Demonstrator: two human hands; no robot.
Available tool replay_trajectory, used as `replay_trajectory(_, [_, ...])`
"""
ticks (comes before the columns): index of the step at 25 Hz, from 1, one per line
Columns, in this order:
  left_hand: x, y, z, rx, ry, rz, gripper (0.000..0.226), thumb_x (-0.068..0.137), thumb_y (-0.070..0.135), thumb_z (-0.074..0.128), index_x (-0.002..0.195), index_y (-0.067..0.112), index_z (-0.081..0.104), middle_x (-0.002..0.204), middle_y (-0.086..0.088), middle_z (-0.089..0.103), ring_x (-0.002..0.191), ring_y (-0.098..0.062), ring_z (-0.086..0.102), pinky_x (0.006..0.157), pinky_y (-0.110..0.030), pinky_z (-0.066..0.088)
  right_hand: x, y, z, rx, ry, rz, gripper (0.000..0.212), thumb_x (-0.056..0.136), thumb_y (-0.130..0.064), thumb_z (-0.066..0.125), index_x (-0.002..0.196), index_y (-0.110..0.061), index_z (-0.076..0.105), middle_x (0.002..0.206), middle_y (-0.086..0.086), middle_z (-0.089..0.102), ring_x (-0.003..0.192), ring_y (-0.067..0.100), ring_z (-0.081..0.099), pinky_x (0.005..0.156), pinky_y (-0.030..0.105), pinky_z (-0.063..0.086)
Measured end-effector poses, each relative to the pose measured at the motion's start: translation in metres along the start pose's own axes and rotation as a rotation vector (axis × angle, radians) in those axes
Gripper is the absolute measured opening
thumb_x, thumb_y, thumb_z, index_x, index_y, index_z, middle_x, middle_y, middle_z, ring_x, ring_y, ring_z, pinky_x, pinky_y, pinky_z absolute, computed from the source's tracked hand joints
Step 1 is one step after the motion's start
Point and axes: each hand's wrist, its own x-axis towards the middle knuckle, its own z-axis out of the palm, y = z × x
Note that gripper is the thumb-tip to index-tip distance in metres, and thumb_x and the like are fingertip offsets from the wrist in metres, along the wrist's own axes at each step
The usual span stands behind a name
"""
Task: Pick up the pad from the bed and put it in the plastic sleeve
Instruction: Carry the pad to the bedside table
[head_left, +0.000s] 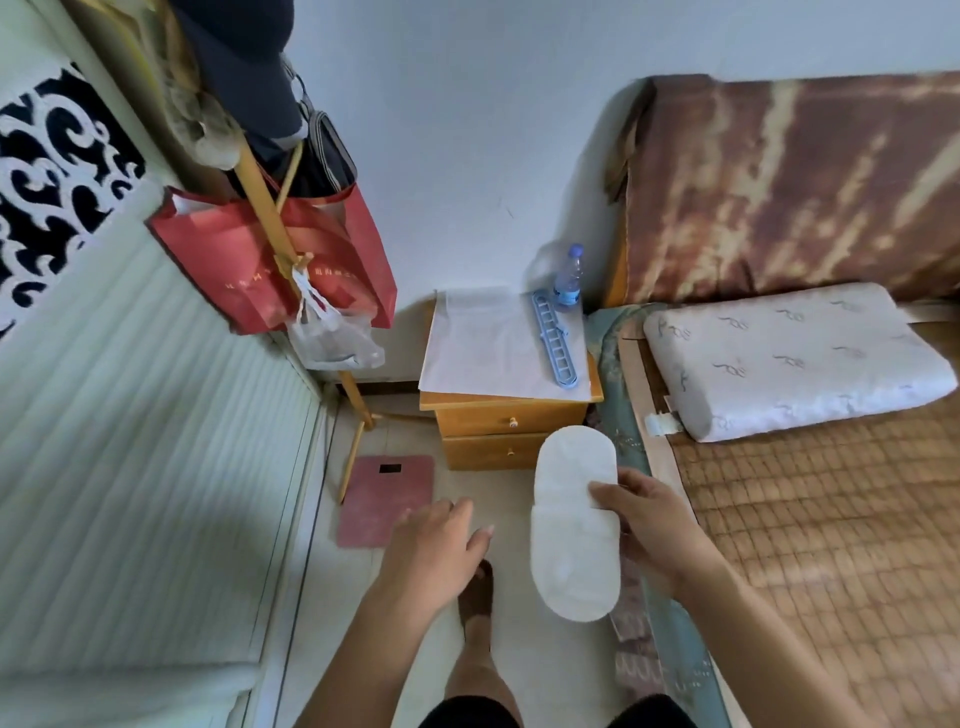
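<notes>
A long white oval pad (569, 530) hangs upright in the air over the floor, beside the bed edge. My right hand (649, 525) grips its right edge, thumb on the front. To the left of the pad, my left hand (441, 545) hovers with fingers apart and holds nothing. A clear plastic sleeve (488, 343) lies flat on top of the wooden nightstand (498, 426), beyond both hands. The bed (810, 530) with a woven mat is at the right.
On the nightstand also lie a blue plastic clip rack (555, 345) and a water bottle (569, 275). A white pillow (789, 358) rests on the bed. A pink scale (384, 499) is on the floor. A red bag (275, 260) hangs from a rack at the left.
</notes>
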Motion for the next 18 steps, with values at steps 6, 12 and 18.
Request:
replay_trajectory(6, [0.128, -0.052, -0.037, 0.035, -0.012, 0.051, 0.041, 0.095, 0.046, 0.033, 0.118, 0.017, 0.050, 0.107, -0.004, 0.064, 0.101, -0.023, 0.059, 0.093, -0.038, 0.042, 0.107, -0.062, 0.038, 0.031, 0.016, 0.031, 0.017, 0.088, -0.015, 0.060, 0.104, -0.014, 0.063, 0.103, 0.012, 0.071, 0.093, 0.031, 0.069, 0.084, 0.047, 0.057])
replay_trajectory(12, [0.222, -0.075, -0.061, 0.080, -0.062, 0.077, 0.040, 0.094, 0.047, 0.033, 0.117, 0.019, 0.051, 0.111, 0.000, 0.064, 0.103, -0.022, 0.059, 0.089, -0.036, 0.041, 0.186, -0.109, 0.047, 0.043, 0.065, 0.056, 0.014, 0.087, -0.018, 0.061, 0.100, -0.019, 0.064, 0.103, 0.012, 0.072, 0.092, 0.032, 0.069, 0.085, 0.052, 0.056])
replay_trajectory(18, [0.313, -0.070, -0.073, 0.006, -0.105, 0.023, 0.042, 0.095, 0.046, 0.035, 0.124, 0.021, 0.049, 0.116, -0.001, 0.063, 0.105, -0.023, 0.060, 0.086, -0.034, 0.043, 0.269, -0.155, 0.040, 0.059, 0.036, 0.117, 0.014, 0.086, -0.012, 0.059, 0.099, -0.016, 0.065, 0.110, 0.022, 0.067, 0.102, 0.042, 0.064, 0.093, 0.062, 0.048])
